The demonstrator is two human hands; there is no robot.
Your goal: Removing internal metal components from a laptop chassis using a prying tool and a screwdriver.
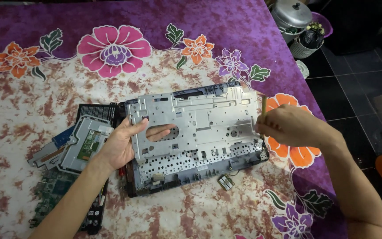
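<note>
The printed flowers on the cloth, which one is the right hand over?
The orange flower at the cloth's right edge, under the right hand; the other flowers sit farther away.

Flowered purple cloth [253, 26] under laptop chassis [195, 132], loose boards [74, 146]

One view only: your head camera looks steeply down from close above at the cloth [45, 102] in front of you, with tiled floor [354, 88] along the right edge.
</note>
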